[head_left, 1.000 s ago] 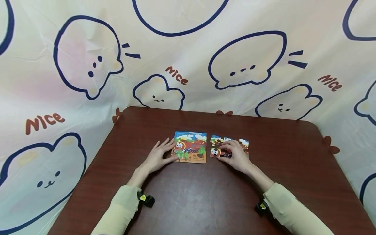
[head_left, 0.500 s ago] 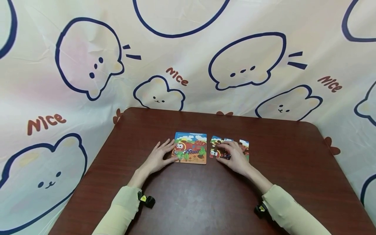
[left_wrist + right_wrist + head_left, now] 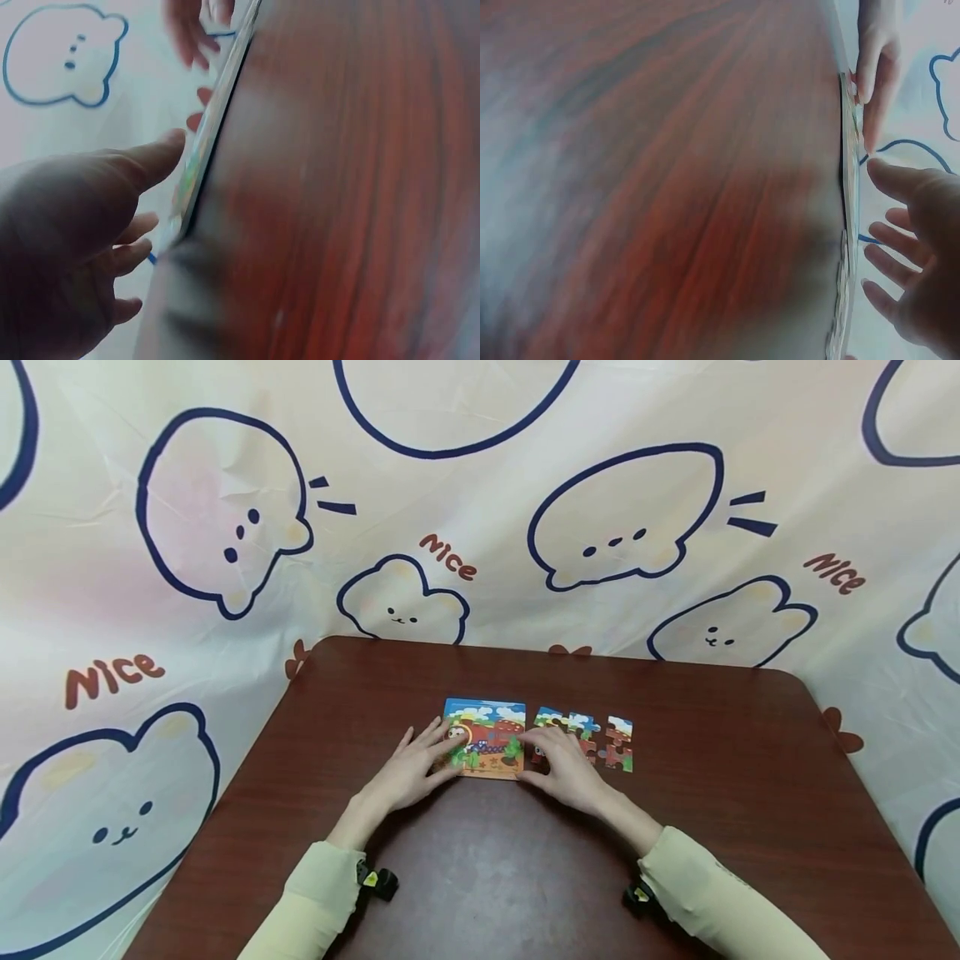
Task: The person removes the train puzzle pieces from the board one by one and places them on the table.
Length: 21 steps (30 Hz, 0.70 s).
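Note:
A square jigsaw puzzle (image 3: 491, 737) with a red cartoon train lies flat on the table, blue sky along its far side. My left hand (image 3: 405, 772) is at its left side, fingers spread and reaching over the picture; in the left wrist view the thumb (image 3: 161, 157) is right at the board's edge. Fingertips of my right hand (image 3: 566, 768) are at the puzzle's right edge, fingers apart and gently bent. Behind and right of that hand lie loose jigsaw pieces (image 3: 619, 743), partly hidden by it. In the right wrist view, the right hand (image 3: 919, 232) shows nothing between its fingers.
Dark brown wooden table (image 3: 480, 860) with rounded far corners. A pale curtain (image 3: 495, 510) printed with cartoon bears hangs close behind its far edge and along both sides. Black wrist cameras sit at both sleeve cuffs.
My right hand has moved left from over the loose pieces to the puzzle's right edge, uncovering more pieces. My left hand has shifted slightly right, further over the puzzle.

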Tool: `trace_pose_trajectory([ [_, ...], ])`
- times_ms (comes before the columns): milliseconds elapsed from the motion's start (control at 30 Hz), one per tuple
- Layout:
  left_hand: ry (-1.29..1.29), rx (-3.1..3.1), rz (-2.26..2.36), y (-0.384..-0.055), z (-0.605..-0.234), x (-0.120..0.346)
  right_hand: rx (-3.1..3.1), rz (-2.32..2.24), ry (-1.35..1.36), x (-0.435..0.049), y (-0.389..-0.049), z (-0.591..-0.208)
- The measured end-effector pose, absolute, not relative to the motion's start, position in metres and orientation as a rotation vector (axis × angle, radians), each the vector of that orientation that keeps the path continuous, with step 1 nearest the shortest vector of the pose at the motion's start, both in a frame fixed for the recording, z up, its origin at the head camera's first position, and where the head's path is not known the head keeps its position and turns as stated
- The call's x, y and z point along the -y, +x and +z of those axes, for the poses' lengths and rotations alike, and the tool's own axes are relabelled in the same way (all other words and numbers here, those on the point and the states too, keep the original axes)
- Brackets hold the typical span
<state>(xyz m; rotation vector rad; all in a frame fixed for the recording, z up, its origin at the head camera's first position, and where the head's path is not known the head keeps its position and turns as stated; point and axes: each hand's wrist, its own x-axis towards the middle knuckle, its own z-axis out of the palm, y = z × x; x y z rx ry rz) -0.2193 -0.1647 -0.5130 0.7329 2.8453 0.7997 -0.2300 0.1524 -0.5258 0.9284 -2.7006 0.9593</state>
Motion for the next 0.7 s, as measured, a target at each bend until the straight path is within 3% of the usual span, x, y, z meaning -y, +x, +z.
trace_pose_trajectory([
  [300,0.773,-2.819,0.579,-0.208,-0.507,0.155,2.699,0.932,1.005,-0.144,-0.234,-0.535],
  [700,0.789,-2.826,0.565,-0.207,-0.508,0.156,2.832,0.959,0.883,-0.135,-0.242,-0.532],
])
